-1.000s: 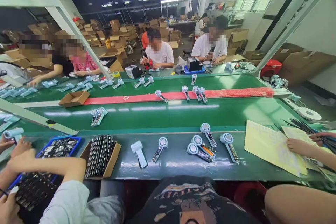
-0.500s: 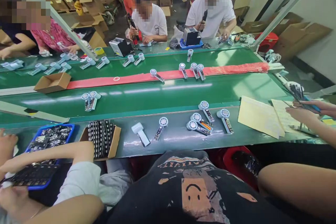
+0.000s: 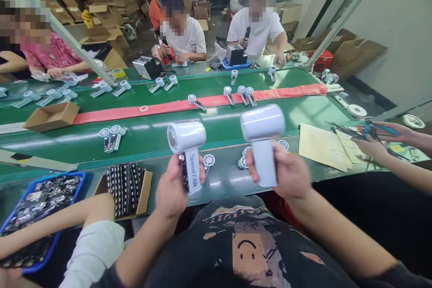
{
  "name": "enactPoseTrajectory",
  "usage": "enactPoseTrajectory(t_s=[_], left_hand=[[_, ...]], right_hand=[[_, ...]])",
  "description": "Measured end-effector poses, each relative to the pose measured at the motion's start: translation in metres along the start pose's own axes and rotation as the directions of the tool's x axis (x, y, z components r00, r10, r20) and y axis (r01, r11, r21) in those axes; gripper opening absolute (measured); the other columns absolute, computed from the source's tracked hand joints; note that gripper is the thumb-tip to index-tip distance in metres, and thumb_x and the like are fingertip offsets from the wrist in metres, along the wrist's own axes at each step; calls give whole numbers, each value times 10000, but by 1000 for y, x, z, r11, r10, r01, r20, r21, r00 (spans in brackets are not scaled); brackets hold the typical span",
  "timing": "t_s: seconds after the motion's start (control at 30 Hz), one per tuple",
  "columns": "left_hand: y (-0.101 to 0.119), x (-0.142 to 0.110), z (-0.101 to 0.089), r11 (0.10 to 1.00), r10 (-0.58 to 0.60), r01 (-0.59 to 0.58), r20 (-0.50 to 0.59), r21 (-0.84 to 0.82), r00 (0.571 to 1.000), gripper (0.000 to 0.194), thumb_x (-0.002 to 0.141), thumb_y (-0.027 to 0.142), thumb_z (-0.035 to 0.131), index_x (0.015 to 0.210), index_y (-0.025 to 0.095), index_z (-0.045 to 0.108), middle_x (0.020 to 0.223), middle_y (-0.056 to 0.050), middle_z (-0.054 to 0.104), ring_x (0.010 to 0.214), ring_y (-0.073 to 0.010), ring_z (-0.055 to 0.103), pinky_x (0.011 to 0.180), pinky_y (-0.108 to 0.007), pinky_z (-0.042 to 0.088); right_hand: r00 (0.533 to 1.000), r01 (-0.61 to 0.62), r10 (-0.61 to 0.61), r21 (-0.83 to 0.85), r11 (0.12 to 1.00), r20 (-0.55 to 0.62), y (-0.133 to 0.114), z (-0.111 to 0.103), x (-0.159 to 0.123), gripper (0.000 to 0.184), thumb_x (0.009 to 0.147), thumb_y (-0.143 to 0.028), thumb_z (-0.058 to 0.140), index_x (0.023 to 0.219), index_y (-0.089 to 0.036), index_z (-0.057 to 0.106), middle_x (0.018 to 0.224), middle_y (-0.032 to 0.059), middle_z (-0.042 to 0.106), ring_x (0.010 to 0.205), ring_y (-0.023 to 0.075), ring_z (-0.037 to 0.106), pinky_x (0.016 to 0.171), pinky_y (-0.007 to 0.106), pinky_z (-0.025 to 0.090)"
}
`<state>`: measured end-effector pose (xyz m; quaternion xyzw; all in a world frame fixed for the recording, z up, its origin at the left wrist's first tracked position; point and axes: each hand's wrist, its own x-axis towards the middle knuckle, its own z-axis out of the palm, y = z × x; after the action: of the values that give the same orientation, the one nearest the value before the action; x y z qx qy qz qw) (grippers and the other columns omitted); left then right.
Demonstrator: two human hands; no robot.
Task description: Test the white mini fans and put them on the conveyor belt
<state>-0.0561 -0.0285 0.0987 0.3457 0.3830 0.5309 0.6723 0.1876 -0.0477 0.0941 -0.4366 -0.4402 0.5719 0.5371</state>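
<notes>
My left hand (image 3: 175, 182) is closed around the handle of a pale blue handheld fan (image 3: 187, 137). That fan stands upright, its round grille turned left, "Speed FAN" lettering on the handle, and a dark circuit strip along the side. In my right hand (image 3: 293, 171) is a second handheld fan (image 3: 263, 121), slightly blurred, its plain side towards me. Both are held up over the bench. Between and behind my hands lie more fans: one with its grille up (image 3: 209, 160), and others partly hidden by my right hand.
At the left, a cardboard box (image 3: 146, 193) holds rows of black parts beside a blue tray (image 3: 79, 184) and a co-worker's arm. Yellowish paper sheets (image 3: 317, 146) lie right, near a co-worker's hands with dark wires (image 3: 347, 131). Fans sit along the green conveyor (image 3: 162, 132).
Both my hands have come into view, each now holding a fan upright. The fan lying back-up on the bench no longer shows there. The co-worker's hands at right moved left with the wires.
</notes>
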Motion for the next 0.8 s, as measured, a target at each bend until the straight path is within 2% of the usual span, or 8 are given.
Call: enactPoseTrajectory(t_s=[0.1,0.17,0.23,0.33,0.43,0.5,0.63,0.8], left_hand=[[-33,15,9,1000,23,-21,-131,14,991,282,759,392,677,991,253,596,898,-9,689,670,-169,661,583,-314,571],[-47,16,7,998,30,-20,-175,59,984,327,784,395,682,1061,265,568,1014,-22,697,790,-188,696,688,-348,597],[-55,14,2,996,63,-51,-171,75,983,430,763,432,751,1107,270,551,1106,-39,693,882,-205,708,790,-382,597],[-57,8,-3,993,99,-87,-162,78,982,559,689,442,861,1124,254,565,1115,-56,691,944,-214,704,861,-381,577],[-56,2,0,993,99,-88,-151,80,983,610,688,447,879,1179,238,583,1153,-82,687,974,-219,690,828,-348,569],[-56,-2,3,994,88,-81,-112,71,990,615,702,456,872,1197,228,585,1182,-98,687,998,-229,688,830,-348,563],[-58,-8,4,992,122,-118,-97,48,988,624,685,425,895,1180,220,574,1187,-94,691,1106,-238,664,983,-385,515],[-59,-12,-1,986,167,-163,-124,40,978,628,648,400,921,1150,236,581,1199,-70,684,1102,-218,653,1006,-385,501]], right_hand=[[999,-52,53,109,993,-10,19,16,4,315,812,-465,644,1054,-263,629,939,27,717,642,171,652,565,322,543],[997,-56,61,112,992,-39,34,26,4,380,783,-363,697,1147,-291,618,1035,26,719,776,186,686,665,335,578],[999,-25,29,114,993,-29,47,34,2,469,774,-321,746,1216,-308,589,1100,29,708,900,197,696,769,354,597],[1000,14,-12,148,989,-13,57,43,2,514,773,-330,806,1230,-310,572,1201,46,681,1054,214,677,913,397,596],[1000,20,-19,189,982,-6,59,50,4,550,790,-358,818,1264,-314,543,1298,57,643,1105,219,668,983,430,582],[1000,15,-18,212,977,12,59,53,6,570,793,-353,823,1279,-321,527,1285,54,648,1071,214,683,978,431,586],[999,8,-18,263,965,35,58,58,8,571,769,-352,848,1242,-321,529,1195,34,683,1001,211,706,944,442,600],[999,13,-27,284,959,44,58,62,9,535,751,-325,852,1200,-312,563,1196,24,692,1137,232,665,1069,479,528]])
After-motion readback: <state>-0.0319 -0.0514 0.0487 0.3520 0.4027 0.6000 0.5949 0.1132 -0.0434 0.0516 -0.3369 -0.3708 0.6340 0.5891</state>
